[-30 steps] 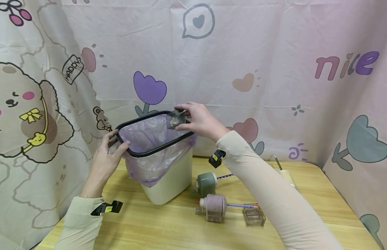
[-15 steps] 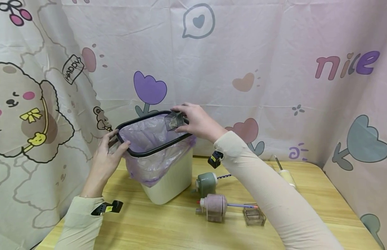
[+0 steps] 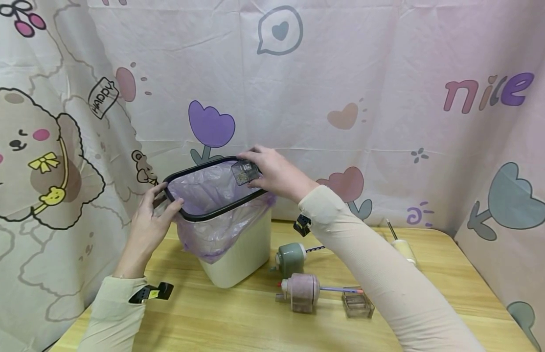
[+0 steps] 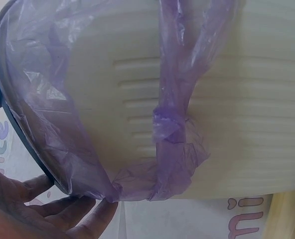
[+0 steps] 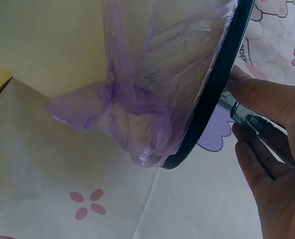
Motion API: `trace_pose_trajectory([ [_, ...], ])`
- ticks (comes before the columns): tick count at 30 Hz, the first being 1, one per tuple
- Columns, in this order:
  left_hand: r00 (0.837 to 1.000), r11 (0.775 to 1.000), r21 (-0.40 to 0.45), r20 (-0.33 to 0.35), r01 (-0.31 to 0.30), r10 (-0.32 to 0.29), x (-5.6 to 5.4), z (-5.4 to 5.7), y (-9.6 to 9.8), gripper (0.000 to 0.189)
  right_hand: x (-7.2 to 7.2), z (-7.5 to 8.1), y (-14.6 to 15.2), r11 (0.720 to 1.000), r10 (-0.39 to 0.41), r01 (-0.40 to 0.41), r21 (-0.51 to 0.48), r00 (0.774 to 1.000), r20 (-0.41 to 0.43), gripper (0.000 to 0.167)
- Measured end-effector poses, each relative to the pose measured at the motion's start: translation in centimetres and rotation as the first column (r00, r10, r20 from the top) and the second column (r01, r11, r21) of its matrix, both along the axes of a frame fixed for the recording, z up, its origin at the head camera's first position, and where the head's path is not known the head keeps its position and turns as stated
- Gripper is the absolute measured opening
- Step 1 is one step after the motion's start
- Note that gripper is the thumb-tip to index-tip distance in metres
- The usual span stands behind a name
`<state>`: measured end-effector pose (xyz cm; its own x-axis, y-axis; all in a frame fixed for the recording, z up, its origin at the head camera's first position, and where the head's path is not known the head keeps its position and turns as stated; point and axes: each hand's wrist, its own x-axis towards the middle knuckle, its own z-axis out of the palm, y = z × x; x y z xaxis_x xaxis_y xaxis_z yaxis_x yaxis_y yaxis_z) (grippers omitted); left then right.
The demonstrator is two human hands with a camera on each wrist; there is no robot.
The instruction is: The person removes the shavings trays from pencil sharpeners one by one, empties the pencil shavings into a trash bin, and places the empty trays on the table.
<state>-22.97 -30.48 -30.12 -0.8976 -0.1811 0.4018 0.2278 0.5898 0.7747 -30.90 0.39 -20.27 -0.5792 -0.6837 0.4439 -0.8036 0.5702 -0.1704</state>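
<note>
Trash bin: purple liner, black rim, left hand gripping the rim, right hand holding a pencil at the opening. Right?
Not quite: the right hand holds a small transparent container, not a pencil, per the head view. Trash bin, purple liner, black rim and left hand gripping it are as stated.

Left hand (image 3: 147,222): I've got it left of centre, gripping, thumb (image 3: 171,209) spread wide.
Right hand (image 3: 279,171): mid-frame, and I see it pinching.
Left arm (image 3: 111,313): slants in from lower left.
Right arm (image 3: 374,264): long diagonal, lower right.
</note>
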Motion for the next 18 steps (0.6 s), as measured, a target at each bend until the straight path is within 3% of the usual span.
trace_pose_trajectory([
  [12, 1.000, 1.000, 0.006, -0.002, -0.003, 0.003, -0.02, -0.09, -0.19, 0.080, 0.58, 0.11, -0.43, 0.993, 0.016, -0.002, 0.122, 0.994, -0.110, 0.070],
  [18, 1.000, 1.000, 0.007, -0.002, 0.000, 0.000, -0.12, -0.06, -0.02, 0.080, 0.73, -0.24, -0.14, 0.990, 0.058, -0.025, 0.140, 0.970, -0.235, 0.066],
])
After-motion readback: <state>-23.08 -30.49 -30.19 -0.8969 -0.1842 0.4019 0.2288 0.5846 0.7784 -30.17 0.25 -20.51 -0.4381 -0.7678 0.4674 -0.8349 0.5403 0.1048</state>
